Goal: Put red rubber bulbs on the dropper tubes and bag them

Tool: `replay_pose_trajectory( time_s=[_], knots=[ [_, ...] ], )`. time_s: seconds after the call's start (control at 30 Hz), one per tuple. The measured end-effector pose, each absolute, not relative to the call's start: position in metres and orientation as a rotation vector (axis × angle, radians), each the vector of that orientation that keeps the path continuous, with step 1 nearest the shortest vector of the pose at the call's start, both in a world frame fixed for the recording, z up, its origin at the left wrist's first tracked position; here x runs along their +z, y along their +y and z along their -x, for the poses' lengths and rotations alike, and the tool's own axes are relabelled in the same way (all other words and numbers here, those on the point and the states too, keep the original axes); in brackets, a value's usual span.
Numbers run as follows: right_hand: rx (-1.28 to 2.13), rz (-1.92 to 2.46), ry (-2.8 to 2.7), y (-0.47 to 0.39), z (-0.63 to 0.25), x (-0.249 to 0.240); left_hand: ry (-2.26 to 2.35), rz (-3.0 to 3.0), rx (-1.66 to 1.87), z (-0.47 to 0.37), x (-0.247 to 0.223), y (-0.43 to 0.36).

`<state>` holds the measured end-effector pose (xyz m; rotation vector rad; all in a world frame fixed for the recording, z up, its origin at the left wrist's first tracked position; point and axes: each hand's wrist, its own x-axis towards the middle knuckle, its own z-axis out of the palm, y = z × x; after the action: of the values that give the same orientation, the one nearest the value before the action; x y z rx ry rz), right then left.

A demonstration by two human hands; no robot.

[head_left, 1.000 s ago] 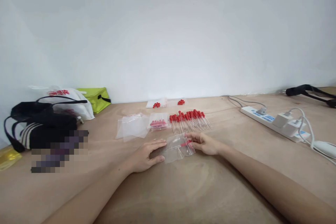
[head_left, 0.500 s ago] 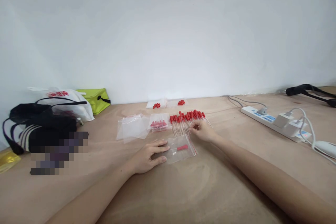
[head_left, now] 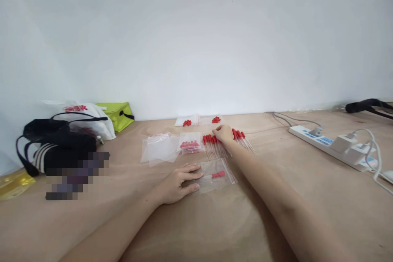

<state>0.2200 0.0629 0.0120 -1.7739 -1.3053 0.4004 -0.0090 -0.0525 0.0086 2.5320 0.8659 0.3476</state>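
My left hand [head_left: 181, 183] lies with spread fingers on the left part of a clear zip bag [head_left: 208, 186]. Inside that bag is a dropper with a red bulb [head_left: 218, 174], its pale stem pointing left. Beyond the bag, several glass droppers [head_left: 211, 147] lie side by side, red bulbs at the far end. My right hand [head_left: 224, 133] reaches over this row, with thumb and fingers pinched at the red bulb of one dropper. The hand and forearm hide the middle of the row.
Left of the row, a bag with several red-bulbed droppers [head_left: 189, 145] sits beside flat zip bags [head_left: 159, 150]. Two bags with red pieces [head_left: 187, 123] lie by the wall. A white power strip [head_left: 325, 144] with cables is at right; a black bag [head_left: 64, 147] and green bag [head_left: 118, 116] are at left.
My right hand has moved away from me, from the stems to the bulb end of the droppers. The left hand stays on the zip bag. The view has shifted slightly.
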Motion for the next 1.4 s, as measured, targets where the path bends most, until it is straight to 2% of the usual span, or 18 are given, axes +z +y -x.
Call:
replay_pose_trajectory(
  time_s=[0.23, 0.37, 0.63, 0.9, 1.2, 1.4],
  knots=[
    [0.402, 1.507, -1.221, 0.015, -0.262, 0.017, 0.885, -2.505, 0.332, 0.007, 0.011, -0.051],
    [0.63, 1.198, -1.041, -0.027, -0.285, 0.0, 0.87, -2.5, 0.353, 0.006, 0.011, -0.051],
    [0.963, 1.128, -0.796, -0.047, -0.267, -0.02, 0.884, -2.528, 0.342, 0.005, 0.014, -0.054],
    [1.344, 1.008, -0.969, -0.068, -0.247, -0.013, 0.94, -2.525, 0.366, 0.007, 0.011, -0.055],
    [1.236, 1.155, -1.458, -0.067, -0.245, -0.021, 0.961, -2.537, 0.341, 0.005, 0.014, -0.056],
    [0.956, 1.17, -1.8, -0.066, -0.244, -0.024, 0.877, -2.56, 0.32, 0.005, 0.011, -0.052]
  ],
)
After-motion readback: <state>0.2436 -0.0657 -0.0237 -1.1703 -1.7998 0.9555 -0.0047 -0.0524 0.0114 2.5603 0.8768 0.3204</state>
